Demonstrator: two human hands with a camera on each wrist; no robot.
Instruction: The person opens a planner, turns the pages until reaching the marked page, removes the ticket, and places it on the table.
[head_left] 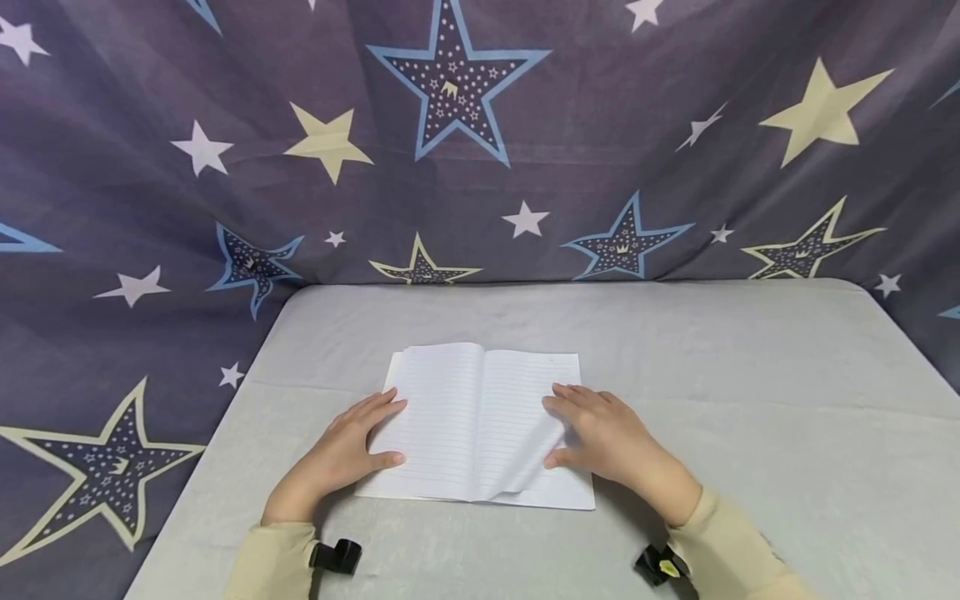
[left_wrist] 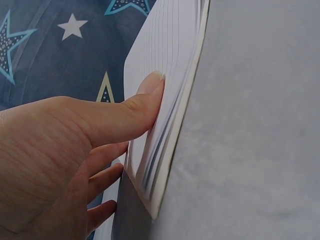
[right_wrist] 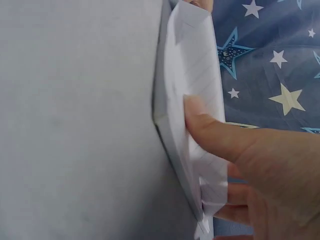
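An open notebook (head_left: 438,425) with blank lined pages lies flat on the table. Spread at its left edge, my left hand (head_left: 341,450) rests its thumb and fingertips on the left page. The left wrist view has that thumb (left_wrist: 142,102) lying on the lined paper near the layered page edges. My right hand (head_left: 603,433) pinches a loose right-hand page (head_left: 525,458), whose lower corner curls up and inward. Seen from the right wrist, the thumb (right_wrist: 210,127) presses the lifted sheet while the other fingers lie past its edge, partly hidden.
The table (head_left: 750,400) has a pale grey cover. A dark star-patterned cloth (head_left: 585,108) hangs behind it and at the sides. Dark wrist devices (head_left: 337,557) sit by both sleeves, near the table's front.
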